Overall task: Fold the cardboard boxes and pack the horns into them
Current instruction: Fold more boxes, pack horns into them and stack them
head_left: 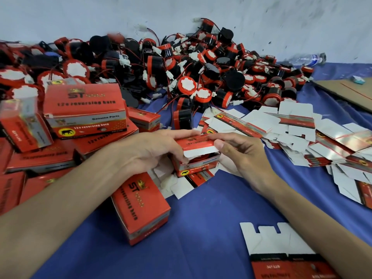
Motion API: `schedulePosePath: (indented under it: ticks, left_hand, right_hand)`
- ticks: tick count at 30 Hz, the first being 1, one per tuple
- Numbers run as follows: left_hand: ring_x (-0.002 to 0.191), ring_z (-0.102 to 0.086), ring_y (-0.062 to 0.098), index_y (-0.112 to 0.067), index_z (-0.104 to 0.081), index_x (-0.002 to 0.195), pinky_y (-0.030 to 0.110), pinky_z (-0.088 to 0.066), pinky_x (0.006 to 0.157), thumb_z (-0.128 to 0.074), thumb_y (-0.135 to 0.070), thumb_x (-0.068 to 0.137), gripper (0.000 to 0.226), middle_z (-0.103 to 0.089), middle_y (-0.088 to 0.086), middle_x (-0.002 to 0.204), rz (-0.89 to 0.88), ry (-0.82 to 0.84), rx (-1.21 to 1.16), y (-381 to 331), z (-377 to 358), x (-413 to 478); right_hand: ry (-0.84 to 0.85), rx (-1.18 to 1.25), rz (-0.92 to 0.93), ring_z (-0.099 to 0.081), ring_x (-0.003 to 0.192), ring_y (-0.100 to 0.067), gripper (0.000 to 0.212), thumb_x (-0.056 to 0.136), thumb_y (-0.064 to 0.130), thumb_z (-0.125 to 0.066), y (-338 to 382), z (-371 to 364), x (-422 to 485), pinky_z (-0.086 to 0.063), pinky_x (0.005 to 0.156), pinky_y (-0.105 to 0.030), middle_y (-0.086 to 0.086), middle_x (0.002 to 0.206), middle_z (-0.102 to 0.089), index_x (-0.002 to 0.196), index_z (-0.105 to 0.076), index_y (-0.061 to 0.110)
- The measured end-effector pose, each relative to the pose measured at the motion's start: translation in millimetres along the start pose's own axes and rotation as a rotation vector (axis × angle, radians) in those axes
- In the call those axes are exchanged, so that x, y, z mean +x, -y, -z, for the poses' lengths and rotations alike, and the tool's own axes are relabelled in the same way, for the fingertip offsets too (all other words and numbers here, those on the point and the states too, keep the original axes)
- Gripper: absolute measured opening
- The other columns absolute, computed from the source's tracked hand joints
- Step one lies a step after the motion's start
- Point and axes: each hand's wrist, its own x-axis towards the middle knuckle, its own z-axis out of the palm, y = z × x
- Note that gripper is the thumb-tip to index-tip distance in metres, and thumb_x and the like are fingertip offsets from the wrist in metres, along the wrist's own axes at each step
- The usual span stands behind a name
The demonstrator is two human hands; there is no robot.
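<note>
A red carton (196, 156) is gripped mid-cloth by the left hand (153, 150), its horn (198, 159) seen inside | lid flap pinched by right hand (239, 156) | judged best: carton steadied, white tuck flap eased squarely inside the front wall.

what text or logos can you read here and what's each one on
"ST": closed box top and near box
"12v reversing horn": closed box top and front
"Genuine Parts": closed box front
Held box print: blurred
Flat cartons and water bottle label: too small to read
</note>
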Motion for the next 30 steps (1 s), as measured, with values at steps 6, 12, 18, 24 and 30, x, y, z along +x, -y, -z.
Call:
schedulePosePath:
  ticks: [6,12,18,24,30]
  left_hand:
    - [0.096,-0.066,0.021,-0.028,-0.067,0.11,0.035,-0.051,0.091,-0.066,0.013,0.068,0.059,-0.072,0.006,0.102,-0.015,0.048,-0.021,7,8,1]
    - [0.08,-0.072,0.016,-0.033,-0.068,0.102,0.03,-0.06,0.068,-0.072,0.012,0.067,0.057,-0.075,0.001,0.092,-0.043,0.062,0.045,8,12,-1]
    - [0.096,-0.067,0.02,-0.044,-0.055,0.12,0.043,-0.057,0.085,-0.08,-0.013,0.062,0.07,-0.063,-0.002,0.111,-0.073,-0.082,0.465,-5,2,0]
    - [0.091,-0.069,0.012,-0.026,-0.06,0.124,0.024,-0.055,0.066,-0.07,0.005,0.078,0.056,-0.07,-0.001,0.111,-0.095,0.015,0.169,3,9,-12]
    - [0.105,-0.062,0.0,-0.035,-0.062,0.123,0.018,-0.044,0.096,-0.073,-0.029,0.073,0.051,-0.067,-0.013,0.119,-0.225,-0.062,0.281,5,7,-17]
  right_hand:
    - [0.044,-0.007,-0.013,-0.069,0.092,-0.001,0.019,0.083,0.019,-0.062,-1,2,0,-0.051,0.075,-0.01,0.017,0.094,-0.074,0.1,-0.071,0.024]
    - [0.049,0.006,-0.024,-0.069,0.093,-0.003,0.02,0.082,0.02,-0.063,0,4,1,-0.051,0.075,-0.012,0.014,0.095,-0.074,0.1,-0.071,0.023]
    - [0.051,0.01,0.003,-0.068,0.095,-0.004,0.02,0.084,0.022,-0.062,-2,6,1,-0.052,0.076,-0.014,0.013,0.097,-0.074,0.094,-0.076,0.034]
    - [0.058,-0.033,0.012,-0.069,0.096,-0.005,0.021,0.081,0.023,-0.066,-5,8,1,-0.052,0.077,-0.014,0.014,0.097,-0.074,0.097,-0.074,0.033]
    - [0.044,-0.182,0.06,-0.069,0.089,-0.007,0.031,0.076,0.019,-0.069,-7,9,0,-0.052,0.078,-0.016,0.014,0.092,-0.074,0.106,-0.069,0.023]
